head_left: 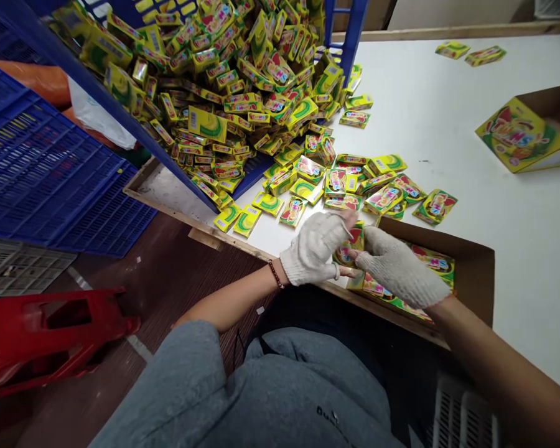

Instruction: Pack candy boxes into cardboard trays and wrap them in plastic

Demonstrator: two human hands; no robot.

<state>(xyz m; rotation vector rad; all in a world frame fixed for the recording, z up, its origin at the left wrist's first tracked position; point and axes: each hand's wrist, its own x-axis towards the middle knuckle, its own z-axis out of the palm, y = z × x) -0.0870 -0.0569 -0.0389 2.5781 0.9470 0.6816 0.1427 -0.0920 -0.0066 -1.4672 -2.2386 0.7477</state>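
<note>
Apparently the step in hand is packing: a pack (353, 236) sits between the two hands, just at the left end of the box (476, 270). The right hand (401, 267) seems to grasp it, fingertips across its face; the left hand (315, 246) is half curled beside it with the thumb stretched out, and blur leaves me unable to tell whether it grips too. As I judge it, the next move calls for squaring the pack up with the row before letting go. Inside the box, packs (432, 261) lie face up along its length, though the right hand hides some. Above, the blue crate (350, 31) leans on its side, heaped with packs that spill onto the white table (518, 249). Farther right stands a second box (525, 140), open, its dark inside too poorly seen to judge its contents.
</note>
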